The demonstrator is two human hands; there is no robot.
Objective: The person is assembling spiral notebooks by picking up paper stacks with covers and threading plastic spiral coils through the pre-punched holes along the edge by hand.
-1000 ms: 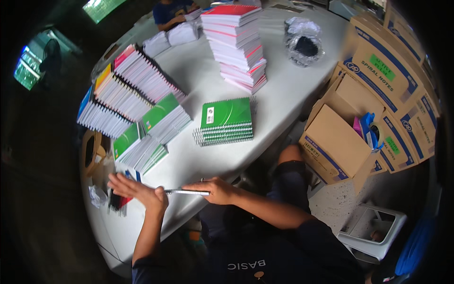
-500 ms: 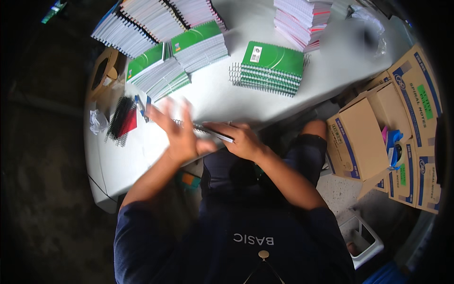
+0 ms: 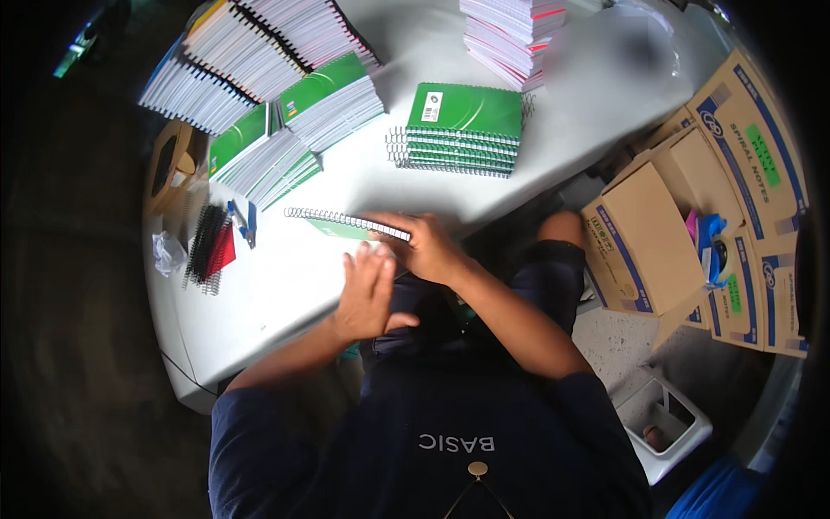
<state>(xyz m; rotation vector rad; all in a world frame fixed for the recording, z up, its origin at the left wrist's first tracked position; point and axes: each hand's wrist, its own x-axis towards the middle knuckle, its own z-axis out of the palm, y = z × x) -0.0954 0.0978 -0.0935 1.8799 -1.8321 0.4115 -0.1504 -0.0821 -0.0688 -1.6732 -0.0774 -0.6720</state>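
My right hand (image 3: 429, 249) grips a spiral notebook (image 3: 339, 228) by its right end, near the table's front edge. The notebook is tilted, with its wire coil uppermost and part of a pale green cover facing me. Wire sticks out past the pages at its left end. Just below the cover is my left hand (image 3: 367, 292), fingers stretched and thumb spread, with nothing in it. Whether its fingertips touch the notebook I cannot tell. Farther back lies a stack of green spiral notebooks (image 3: 467, 112), with coil ends jutting out at both sides.
Bundled page blocks with green covers (image 3: 324, 86) stand at the back left, beside black-bound blocks (image 3: 246, 43). Black coils (image 3: 206, 242), a red piece (image 3: 221, 251) and a blue-handled tool (image 3: 242, 227) lie left. A pink-white paper pile (image 3: 510, 39) stands behind; cardboard boxes (image 3: 648, 242) are at right.
My left hand has come down and right, from over the coil to the near side of the notebook. More of the coil and cover now shows. The whole view has shifted slightly.
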